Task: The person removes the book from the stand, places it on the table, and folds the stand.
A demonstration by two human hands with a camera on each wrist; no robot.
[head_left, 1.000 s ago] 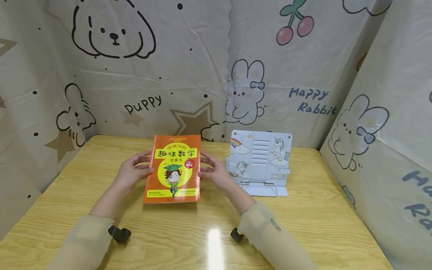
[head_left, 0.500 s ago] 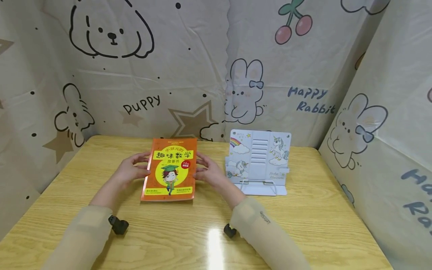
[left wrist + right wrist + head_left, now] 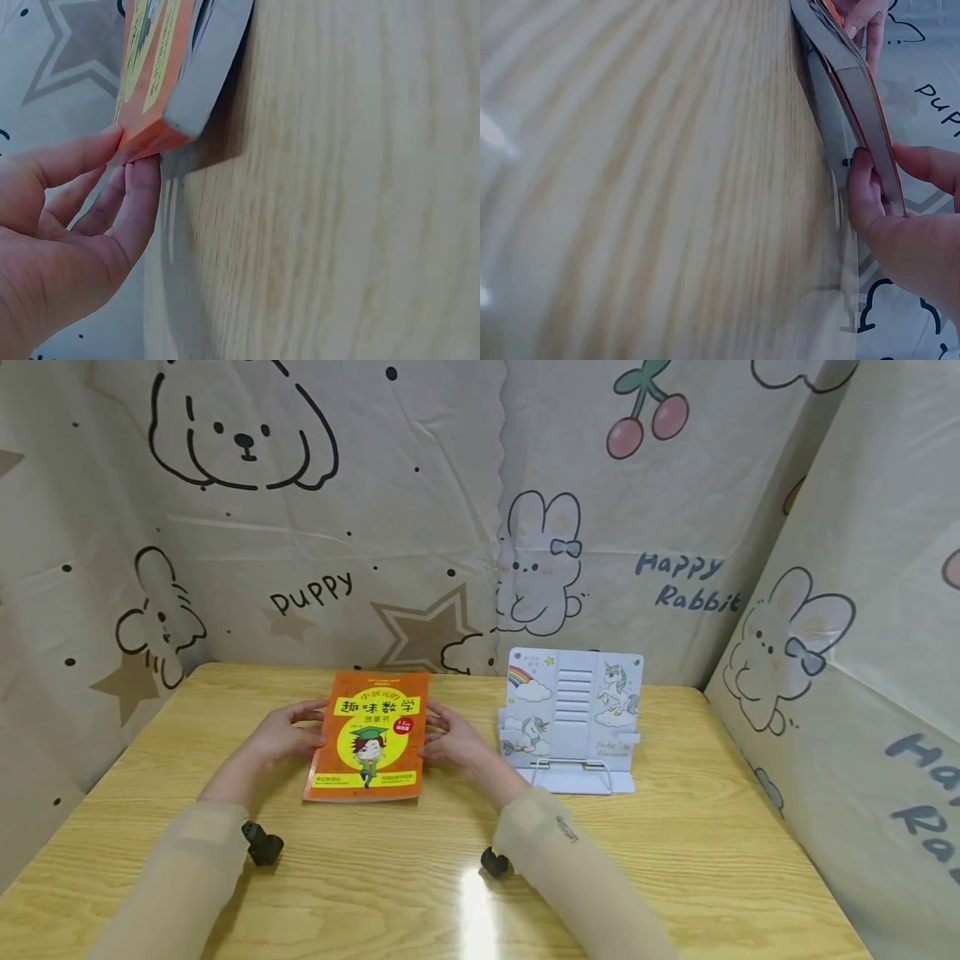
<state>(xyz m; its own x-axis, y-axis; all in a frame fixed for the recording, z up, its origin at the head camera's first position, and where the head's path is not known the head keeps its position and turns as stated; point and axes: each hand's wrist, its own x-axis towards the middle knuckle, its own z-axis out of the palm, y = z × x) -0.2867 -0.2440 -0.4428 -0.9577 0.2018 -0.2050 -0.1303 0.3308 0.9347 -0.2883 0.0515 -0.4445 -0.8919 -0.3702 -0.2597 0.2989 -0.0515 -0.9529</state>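
An orange paperback book (image 3: 365,739) with a yellow circle and a cartoon figure in a green cap on its cover lies face up between both hands. My left hand (image 3: 279,739) holds its left side; in the left wrist view the thumb is at the cover's edge and the fingers are beneath the spine (image 3: 156,136). On the opposite side my right hand (image 3: 459,745) pinches the page edge (image 3: 870,120), thumb on the cover and fingers under it, as the right wrist view shows. A shadow falls on the table beneath the book.
To the right stands a white book stand (image 3: 576,710) with unicorn pictures and a wire holder in front. The wooden table (image 3: 675,877) ends at a patterned cloth backdrop (image 3: 420,527) at the back and right. Black wrist cameras sit at both sleeves.
The book, held by both hands, has moved a little to the left and lower toward the table. Both forearms have shifted left with it. The book stand has kept its place.
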